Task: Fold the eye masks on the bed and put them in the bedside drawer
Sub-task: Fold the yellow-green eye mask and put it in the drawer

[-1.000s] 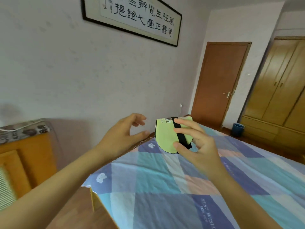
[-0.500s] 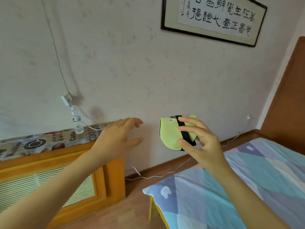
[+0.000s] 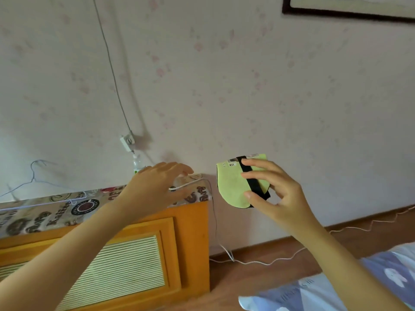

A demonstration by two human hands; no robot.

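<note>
Right hand pinches folded green eye mask btwn thumb & fingers, held mid-air. Left hand beside it, fingers relaxed, holding nothing.

We see soft, even daylight, fairly bright. The wall carries faint shadows beside the hanging cord. Slight motion blur softens everything; lines bow toward three and nine o'clock.

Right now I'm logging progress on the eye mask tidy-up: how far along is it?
Done: the green eye mask looks folded in half, its black strap across it. In hand: the right hand pinches it in the air, off the bed; the left hand reaches forward, open, over the wooden cabinet. Left: putting it away; no drawer is in view, nor any other mask.
</note>
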